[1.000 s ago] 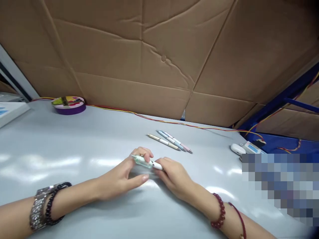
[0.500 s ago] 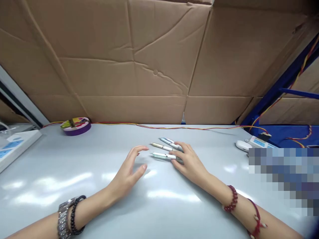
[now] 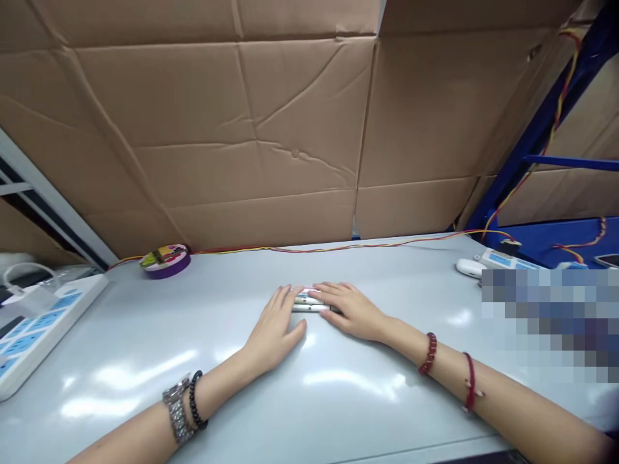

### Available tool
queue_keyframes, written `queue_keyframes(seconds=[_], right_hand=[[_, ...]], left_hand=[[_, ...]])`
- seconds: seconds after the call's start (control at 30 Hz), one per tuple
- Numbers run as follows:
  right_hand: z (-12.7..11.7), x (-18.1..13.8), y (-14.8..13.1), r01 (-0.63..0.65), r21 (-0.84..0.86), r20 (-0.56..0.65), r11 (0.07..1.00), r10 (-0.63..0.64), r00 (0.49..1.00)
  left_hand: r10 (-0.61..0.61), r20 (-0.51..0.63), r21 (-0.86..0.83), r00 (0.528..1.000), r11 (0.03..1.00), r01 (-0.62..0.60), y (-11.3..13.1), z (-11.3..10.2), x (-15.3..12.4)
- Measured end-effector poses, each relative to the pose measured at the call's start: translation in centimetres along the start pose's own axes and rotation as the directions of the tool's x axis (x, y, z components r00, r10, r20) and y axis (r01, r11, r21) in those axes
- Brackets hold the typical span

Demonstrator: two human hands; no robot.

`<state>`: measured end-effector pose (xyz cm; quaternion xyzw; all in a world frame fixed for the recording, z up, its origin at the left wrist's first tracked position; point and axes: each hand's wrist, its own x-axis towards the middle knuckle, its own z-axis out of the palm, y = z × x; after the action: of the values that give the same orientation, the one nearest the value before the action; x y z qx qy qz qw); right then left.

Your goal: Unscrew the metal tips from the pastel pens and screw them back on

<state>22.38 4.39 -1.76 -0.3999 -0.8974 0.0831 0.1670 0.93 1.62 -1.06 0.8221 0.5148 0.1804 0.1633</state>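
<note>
Several slim pens (image 3: 311, 308) with white barrels lie side by side on the grey table, their ends hidden under my two hands. My left hand (image 3: 275, 332) rests over the pens' left ends, fingers stretched forward and thumb apart. From the other side, my right hand (image 3: 355, 310) covers the right ends, its fingers laid flat across the barrels and its thumb beside the nearest pen. The fingertips of both hands almost meet above the pens.
A round purple-edged tape roll (image 3: 165, 261) sits at the back left. White power strips (image 3: 72, 309) lie at the left edge and back right, near a white mouse-like object (image 3: 470, 267). Thin red-and-yellow wires (image 3: 309, 249) run along the back below a cardboard wall (image 3: 300, 129).
My left hand has moved right and come down onto the pens' left ends. The pens, fanned out before, now lie closer together and parallel. The view has shifted slightly.
</note>
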Motion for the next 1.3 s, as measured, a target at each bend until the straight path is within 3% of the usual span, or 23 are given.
queue_keyframes(seconds=[0.13, 0.27, 0.5, 0.6, 0.93, 1.13, 1.3], right_hand=[[0.3, 0.6, -1.0, 0.08, -0.001, 0.0, 0.997, -0.08, 0.997], [0.5, 2.4, 0.1, 0.102, 0.001, 0.03, 0.995, -0.102, 0.994], [0.9, 6.7, 3.8, 0.027, -0.012, -0.002, 1.0, -0.027, 1.0], [0.8, 7.2, 4.2, 0.0, -0.018, -0.019, 1.0, 0.0, 1.0], [-0.5, 1.4, 2.3, 0.104, 0.051, -0.049, 0.993, -0.102, 0.994], [-2.0, -0.9, 2.7, -0.039, 0.018, -0.272, 0.999, 0.042, 0.961], [-1.6, -1.6, 3.0, -0.059, -0.074, -0.242, 0.996, 0.04, 0.97]], left_hand=[[0.012, -0.007, 0.044, 1.0, 0.999, -0.012, -0.1, 0.4, -0.1], [0.002, -0.023, 0.116, 1.0, 0.993, 0.001, -0.2, 0.6, 0.3], [0.074, -0.068, 0.229, 0.995, 0.972, -0.057, -1.3, 1.1, 5.8], [0.12, -0.109, 0.246, 0.987, 0.965, -0.09, -1.3, 0.9, 6.9], [0.322, -0.081, 0.182, 0.943, 0.935, -0.303, 0.1, 0.1, 3.8], [0.368, -0.057, 0.111, 0.928, 0.926, -0.36, -0.3, -0.1, 4.2], [0.339, -0.012, 0.074, 0.941, 0.939, -0.337, -0.8, -0.1, 4.2]])
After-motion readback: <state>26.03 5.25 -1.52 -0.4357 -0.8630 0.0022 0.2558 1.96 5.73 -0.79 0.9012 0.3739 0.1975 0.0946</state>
